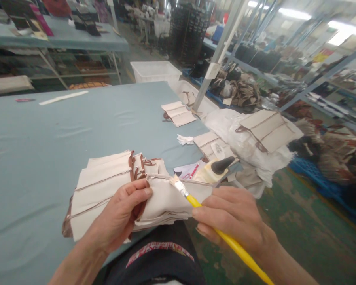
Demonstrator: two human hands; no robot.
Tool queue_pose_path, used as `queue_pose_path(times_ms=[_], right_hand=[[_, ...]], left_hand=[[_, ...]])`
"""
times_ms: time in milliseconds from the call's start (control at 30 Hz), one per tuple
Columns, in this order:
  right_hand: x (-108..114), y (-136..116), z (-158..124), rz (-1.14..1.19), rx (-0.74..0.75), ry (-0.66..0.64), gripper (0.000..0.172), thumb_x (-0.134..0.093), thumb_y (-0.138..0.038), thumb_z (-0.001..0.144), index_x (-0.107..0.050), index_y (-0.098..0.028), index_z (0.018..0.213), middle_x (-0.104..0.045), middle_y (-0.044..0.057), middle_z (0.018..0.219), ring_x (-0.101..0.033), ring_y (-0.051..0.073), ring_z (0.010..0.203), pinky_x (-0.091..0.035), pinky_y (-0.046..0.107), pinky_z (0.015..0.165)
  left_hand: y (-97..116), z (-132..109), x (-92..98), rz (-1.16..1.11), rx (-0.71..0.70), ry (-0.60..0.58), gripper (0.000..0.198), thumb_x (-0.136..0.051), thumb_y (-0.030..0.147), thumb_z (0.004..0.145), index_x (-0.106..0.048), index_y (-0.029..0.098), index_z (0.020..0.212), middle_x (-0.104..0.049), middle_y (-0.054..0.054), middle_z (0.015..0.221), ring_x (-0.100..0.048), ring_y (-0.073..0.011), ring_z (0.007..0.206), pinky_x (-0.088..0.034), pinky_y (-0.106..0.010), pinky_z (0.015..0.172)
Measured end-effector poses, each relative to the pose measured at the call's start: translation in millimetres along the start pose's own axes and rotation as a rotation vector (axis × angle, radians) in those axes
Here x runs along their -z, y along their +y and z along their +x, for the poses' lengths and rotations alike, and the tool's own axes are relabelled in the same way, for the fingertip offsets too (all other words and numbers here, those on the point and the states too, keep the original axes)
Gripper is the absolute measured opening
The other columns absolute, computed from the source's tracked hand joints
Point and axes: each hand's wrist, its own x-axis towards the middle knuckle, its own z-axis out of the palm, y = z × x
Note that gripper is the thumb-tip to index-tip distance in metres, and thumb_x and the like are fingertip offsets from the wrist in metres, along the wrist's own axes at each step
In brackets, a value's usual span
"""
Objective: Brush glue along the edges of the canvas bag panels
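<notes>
A stack of cream fabric pieces [102, 180] with brown edges lies at the table's near edge. My left hand [121, 211] pinches the left edge of the top cream piece [166, 200], which extends to the right over the stack. In my right hand [233, 215] is a brush [237, 249] with a yellow handle, held at a slant. Its pale bristles touch or nearly touch the upper seam of that piece; I cannot tell which. Just behind, a yellowish bottle or pot [210, 173] with a dark tip stands beside a pink pen [194, 170].
A blue-green cloth [47, 146] covers the table. More cream pieces lie on the table [179, 113] and on a white plastic bag [225, 124] at right. A metal post [209, 77] rises at the right edge. A white bin [156, 71] stands beyond.
</notes>
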Motion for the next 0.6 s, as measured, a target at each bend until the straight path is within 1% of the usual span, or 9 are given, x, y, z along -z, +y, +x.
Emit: queue_pose_path(times_ms=[67, 200, 233, 267, 333, 433, 500, 567, 600], right_hand=[[-8.6, -5.1, 4.0, 0.008, -0.012, 0.042, 0.027, -0.046, -0.023, 0.115, -0.066, -0.017, 0.097, -0.068, -0.001, 0.067, -0.056, 0.013, 0.054, -0.04, 0.031, 0.054], [-31.5, -17.3, 17.4, 0.023, -0.026, 0.165, 0.03, -0.051, -0.024, 0.113, -0.068, -0.017, 0.09, -0.064, -0.002, 0.063, -0.051, 0.013, 0.054, -0.038, 0.03, 0.055], [-37.1, -21.1, 21.2, 0.033, -0.024, 0.188, 0.03, -0.053, -0.025, 0.113, -0.067, -0.018, 0.087, -0.062, -0.003, 0.062, -0.051, 0.013, 0.054, -0.038, 0.029, 0.055], [-42.6, -25.0, 25.0, 0.047, -0.02, 0.21, 0.032, -0.053, -0.025, 0.113, -0.067, -0.018, 0.084, -0.06, -0.003, 0.061, -0.051, 0.013, 0.054, -0.038, 0.03, 0.055], [-52.8, -32.6, 31.7, 0.093, -0.018, 0.257, 0.035, -0.05, -0.025, 0.114, -0.066, -0.018, 0.083, -0.06, -0.003, 0.061, -0.052, 0.013, 0.054, -0.041, 0.029, 0.054], [-64.1, -40.4, 36.2, 0.191, -0.046, 0.371, 0.03, -0.047, -0.026, 0.115, -0.067, -0.017, 0.094, -0.066, -0.002, 0.066, -0.057, 0.011, 0.057, -0.048, 0.024, 0.058], [-66.3, -41.7, 32.9, 0.242, -0.139, 0.489, 0.025, -0.049, -0.027, 0.114, -0.067, -0.019, 0.098, -0.068, -0.002, 0.069, -0.061, 0.011, 0.058, -0.052, 0.022, 0.061], [-63.3, -39.6, 23.9, 0.273, -0.318, 0.618, 0.023, -0.051, -0.03, 0.113, -0.067, -0.021, 0.099, -0.067, -0.003, 0.068, -0.061, 0.012, 0.056, -0.054, 0.024, 0.06], [-60.1, -37.6, 17.9, 0.282, -0.421, 0.662, 0.023, -0.052, -0.031, 0.113, -0.068, -0.022, 0.099, -0.065, -0.004, 0.067, -0.06, 0.012, 0.054, -0.054, 0.024, 0.057]], left_hand=[[-3.5, 0.6, -0.1, 0.031, -0.038, -0.01, 0.036, -0.102, 0.034, 0.059, -0.08, 0.016, 0.082, -0.063, 0.003, 0.059, -0.056, -0.0116, 0.053, -0.054, -0.021, 0.056], [-11.7, -1.0, 2.5, 0.179, -0.151, 0.004, 0.034, -0.097, 0.04, 0.071, -0.077, 0.016, 0.084, -0.059, 0.005, 0.06, -0.042, -0.0073, 0.051, -0.036, -0.015, 0.047], [-12.4, -2.4, 2.5, 0.218, -0.18, 0.001, 0.033, -0.095, 0.041, 0.073, -0.076, 0.016, 0.082, -0.057, 0.005, 0.059, -0.039, -0.0072, 0.051, -0.035, -0.016, 0.047], [-12.4, -4.3, 1.9, 0.251, -0.207, -0.01, 0.033, -0.094, 0.042, 0.075, -0.074, 0.016, 0.079, -0.056, 0.005, 0.058, -0.039, -0.0078, 0.051, -0.036, -0.017, 0.048], [-11.2, -8.4, -0.2, 0.29, -0.242, -0.051, 0.035, -0.094, 0.044, 0.074, -0.071, 0.017, 0.074, -0.057, 0.004, 0.059, -0.044, -0.0103, 0.054, -0.042, -0.02, 0.051], [-10.7, -13.4, -0.3, 0.296, -0.287, -0.087, 0.038, -0.096, 0.046, 0.068, -0.072, 0.018, 0.073, -0.063, 0.002, 0.063, -0.05, -0.0134, 0.058, -0.046, -0.022, 0.054], [-12.9, -15.3, 4.2, 0.34, -0.325, -0.053, 0.032, -0.091, 0.047, 0.076, -0.077, 0.018, 0.08, -0.062, 0.002, 0.064, -0.053, -0.0156, 0.063, -0.049, -0.024, 0.06], [-16.2, -17.1, 10.6, 0.444, -0.371, -0.004, 0.024, -0.081, 0.044, 0.088, -0.08, 0.019, 0.089, -0.058, 0.003, 0.061, -0.056, -0.0181, 0.068, -0.052, -0.026, 0.071], [-18.1, -18.1, 13.6, 0.493, -0.396, 0.021, 0.021, -0.077, 0.041, 0.091, -0.081, 0.02, 0.092, -0.057, 0.002, 0.061, -0.057, -0.0193, 0.072, -0.053, -0.028, 0.075]])
